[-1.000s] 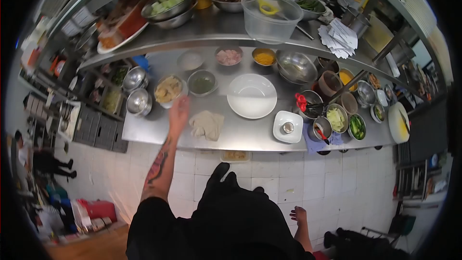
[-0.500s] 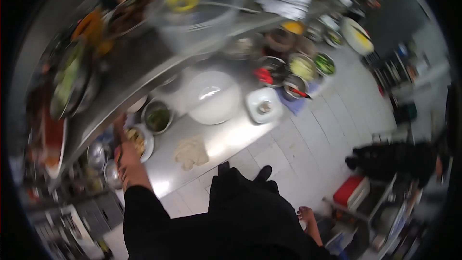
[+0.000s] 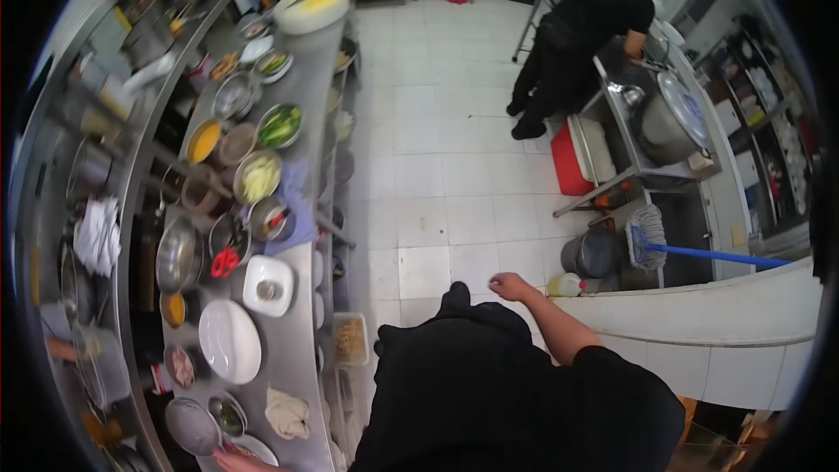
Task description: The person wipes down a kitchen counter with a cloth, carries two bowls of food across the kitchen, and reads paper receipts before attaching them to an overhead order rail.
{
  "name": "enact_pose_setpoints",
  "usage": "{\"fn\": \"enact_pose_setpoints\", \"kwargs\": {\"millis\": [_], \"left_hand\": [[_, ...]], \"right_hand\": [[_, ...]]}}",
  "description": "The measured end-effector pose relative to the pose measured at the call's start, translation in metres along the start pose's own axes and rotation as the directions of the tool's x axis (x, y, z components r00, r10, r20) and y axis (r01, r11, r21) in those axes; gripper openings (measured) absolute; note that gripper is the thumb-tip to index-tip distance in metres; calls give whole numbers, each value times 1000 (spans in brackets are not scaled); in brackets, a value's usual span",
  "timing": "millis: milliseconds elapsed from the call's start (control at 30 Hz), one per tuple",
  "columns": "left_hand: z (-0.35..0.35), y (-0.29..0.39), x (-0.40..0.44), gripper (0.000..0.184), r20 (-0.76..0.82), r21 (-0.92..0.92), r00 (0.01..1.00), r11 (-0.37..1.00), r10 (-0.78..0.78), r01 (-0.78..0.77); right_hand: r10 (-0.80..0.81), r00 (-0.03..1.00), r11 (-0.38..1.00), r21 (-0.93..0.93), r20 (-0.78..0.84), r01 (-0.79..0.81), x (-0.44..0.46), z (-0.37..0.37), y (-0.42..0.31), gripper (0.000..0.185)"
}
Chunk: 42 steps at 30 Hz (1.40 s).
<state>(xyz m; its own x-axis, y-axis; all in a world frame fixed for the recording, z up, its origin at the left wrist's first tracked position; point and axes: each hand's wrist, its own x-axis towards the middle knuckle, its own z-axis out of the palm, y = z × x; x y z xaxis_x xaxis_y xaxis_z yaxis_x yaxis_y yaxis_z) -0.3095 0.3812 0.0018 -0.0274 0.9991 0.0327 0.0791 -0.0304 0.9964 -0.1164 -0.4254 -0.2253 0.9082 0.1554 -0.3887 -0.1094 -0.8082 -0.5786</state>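
Reference is the large white plate (image 3: 230,342) on the steel counter (image 3: 293,351). Directions as seen in the head view.

Left hand (image 3: 238,461): below the plate, at the rim of the grey metal bowl (image 3: 192,426). Partly cut off by the view edge; can't tell if it's gripping or just touching. The bowl is below and left of the plate, upright. Food dish (image 3: 259,449) is below the plate, right beside the left hand, partly out of view.

Right hand (image 3: 510,287): well right of the plate, out over the floor. Open, fingers loosely bent.

Bowl of greens (image 3: 229,415) is just below the plate, between the metal bowl and the crumpled cloth (image 3: 287,413). Cloth is below and right of the plate. Pink-food bowl (image 3: 181,367) is left of the plate, yellow-food bowl (image 3: 175,308) upper left. Square white dish (image 3: 268,287) is just above and right, small round container (image 3: 268,291) in it. Red-handled tool (image 3: 225,262) is above the plate, in a bowl.

Another person (image 3: 581,26) stands far upper right of the plate, bent over a steel table (image 3: 619,114).
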Motion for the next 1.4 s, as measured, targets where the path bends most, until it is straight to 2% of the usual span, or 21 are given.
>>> {"fn": "enact_pose_setpoints", "kwargs": {"millis": [133, 167, 233, 300, 367, 400, 433, 500, 667, 700, 767, 900, 967, 1033, 1067, 1133, 1200, 1233, 1267, 1300, 1400], "left_hand": [[81, 6, -163, 43, 286, -108, 957, 991, -47, 81], [105, 7, -196, 39, 435, -97, 896, 984, -92, 148], [155, -30, -241, 23, 546, -77, 826, 974, -137, 213], [219, -19, -325, 12, 719, 13, 662, 957, -210, 289], [281, -5, -401, 7, 831, 151, 451, 912, -326, 382], [311, -11, -426, 7, 907, 214, 292, 930, -303, 300], [341, -25, -455, 8, 916, 248, 233, 916, -328, 315], [390, -31, -500, 13, 960, 280, -55, 950, -275, 139], [461, -23, -627, 18, 866, 183, -470, 983, -170, -19], [469, -19, -650, 18, 866, 189, -470, 982, -173, -14], [480, -14, -695, 19, 802, 236, -571, 971, -174, 35], [502, -28, -767, 18, 722, 356, -635, 935, -275, 0], [507, -37, -802, 15, 737, 108, -658, 988, -154, -110], [519, -30, -840, 16, 741, 114, -651, 987, -161, -115], [526, -22, -858, 17, 724, 178, -669, 983, -168, -55], [543, 0, -884, 18, 708, 254, -680, 967, -189, -4], [560, 14, -894, 21, 773, 31, -631, 997, -65, -66], [568, 10, -892, 21, 779, 42, -622, 996, -79, -74], [574, 4, -884, 22, 827, 16, -555, 990, -93, -143], [578, -2, -871, 24, 870, -5, -482, 977, -101, -213], [574, -35, -811, 25, 939, 27, -306, 924, -154, -382]], "right_hand": [[-76, 994, 978, 188, -73, 89, 69, -55, -68, 31], [-95, 993, 916, 383, -72, 115, 79, -74, -96, 31], [-179, 981, 711, 699, 78, 74, 109, -92, -129, 34], [-243, 950, 639, 769, 197, 4, 108, -138, -174, 41], [-236, 957, 553, 833, 167, -9, 111, -164, -184, 43], [-229, 962, 459, 888, 150, -29, 113, -173, -186, 46], [-218, 967, 444, 895, 133, -23, 114, -185, -181, 46], [-67, 995, 243, 968, 80, -61, 108, -207, -157, 45], [303, 941, 122, 985, -154, 122, 81, -238, -92, 39], [425, 881, 72, 978, -208, 196, 73, -243, -82, 38], [474, 852, 73, 974, -222, 214, 67, -250, -46, 36], [529, 820, 39, 972, -218, 233, 69, -266, 26, 28], [522, 834, 29, 981, -178, 192, 82, -285, 66, 24], [513, 854, -90, 985, -82, 149, 96, -309, 106, 19], [522, 849, -73, 987, -84, 142, 107, -326, 131, 15], [593, 781, 27, 974, -198, 226, 135, -369, 194, 13], [666, 667, 120, 931, -334, 346, 164, -454, 219, 9], [669, 607, 171, 884, -429, 436, 190, -469, 278, 6], [764, 444, 233, 842, -468, 486, 214, -507, 296, 7], [747, 405, 308, 814, -528, 493, 237, -532, 347, 10], [857, 253, 221, 762, -450, 608, 298, -613, 433, 23]]}}
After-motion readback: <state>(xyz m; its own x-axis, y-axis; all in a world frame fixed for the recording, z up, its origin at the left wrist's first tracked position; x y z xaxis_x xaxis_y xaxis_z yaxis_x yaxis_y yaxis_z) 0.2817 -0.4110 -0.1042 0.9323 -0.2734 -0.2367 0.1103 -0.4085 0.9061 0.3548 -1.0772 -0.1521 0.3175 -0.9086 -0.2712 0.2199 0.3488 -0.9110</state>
